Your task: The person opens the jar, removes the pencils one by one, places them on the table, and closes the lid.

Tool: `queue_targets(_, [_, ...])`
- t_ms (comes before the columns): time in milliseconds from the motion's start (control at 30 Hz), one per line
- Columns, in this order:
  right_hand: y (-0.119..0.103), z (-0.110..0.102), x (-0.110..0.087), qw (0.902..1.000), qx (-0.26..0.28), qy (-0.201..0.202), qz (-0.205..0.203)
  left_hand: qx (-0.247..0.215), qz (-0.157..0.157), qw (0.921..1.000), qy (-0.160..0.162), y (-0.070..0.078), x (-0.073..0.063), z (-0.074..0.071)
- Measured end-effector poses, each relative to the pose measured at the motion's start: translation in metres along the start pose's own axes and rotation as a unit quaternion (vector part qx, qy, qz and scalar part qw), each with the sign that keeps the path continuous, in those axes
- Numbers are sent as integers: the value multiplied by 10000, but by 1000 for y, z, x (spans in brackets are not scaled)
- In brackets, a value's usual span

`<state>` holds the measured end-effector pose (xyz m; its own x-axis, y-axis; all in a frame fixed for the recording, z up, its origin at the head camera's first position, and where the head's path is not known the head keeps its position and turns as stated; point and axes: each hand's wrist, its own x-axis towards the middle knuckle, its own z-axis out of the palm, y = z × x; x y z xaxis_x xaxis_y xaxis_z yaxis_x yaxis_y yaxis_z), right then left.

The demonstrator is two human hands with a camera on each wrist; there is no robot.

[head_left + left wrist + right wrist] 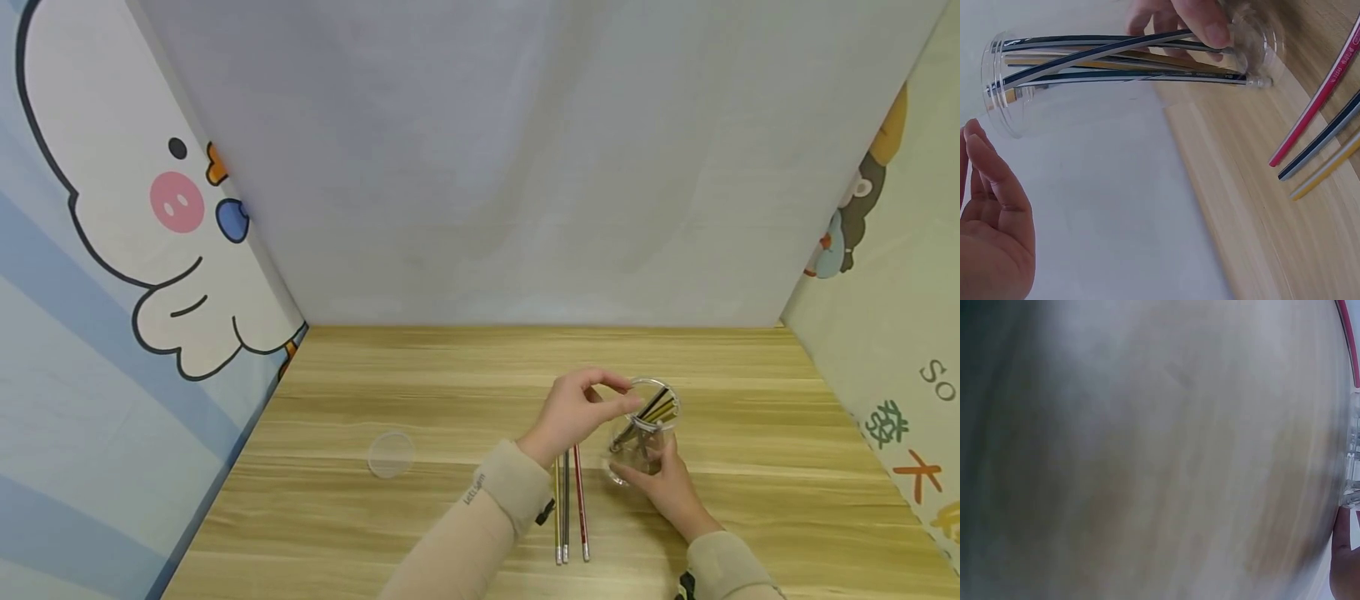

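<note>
From above, the head camera faces forward and down across the desk, sharing the clear jar and three loose pencils with the left wrist's closer, sideways-turned view, while the right wrist camera faces a blurred surface, the jar cropped at its right edge.

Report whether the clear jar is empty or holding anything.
Not empty: the clear jar holds several pencils, seen through its transparent wall in the head and left wrist views.
</note>
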<state>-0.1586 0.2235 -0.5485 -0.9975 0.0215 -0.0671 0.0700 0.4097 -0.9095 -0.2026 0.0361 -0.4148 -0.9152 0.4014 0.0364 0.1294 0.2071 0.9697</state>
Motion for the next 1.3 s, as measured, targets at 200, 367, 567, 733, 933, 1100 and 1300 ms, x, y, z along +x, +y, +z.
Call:
queue_targets(200, [1,0,0,10000,-23,-41,-51,671,341,9970,-196,-3,-1,6])
queue_targets(367, [2,1,0,9999,2,-49,-161,1609,900,9824,-291,-6,-1,7])
queue_targets(567, [2,1,1,9998,9,-35,-214,2930,1755,9393,-340,-11,-1,6])
queue_targets(733, [2,0,0,9997,27,-26,-236,3175,2041,9257,-261,-12,0,7])
queue_targets(933, [0,0,0,9999,-10,-50,-163,3073,1996,9296,-394,-11,0,7])
queue_targets(1100, [0,-1,0,9999,71,-124,-95,3316,2070,9186,-586,-8,1,8])
queue_targets(1300, [0,-1,0,9998,96,-125,-75,3394,2021,9163,-667,-8,0,10])
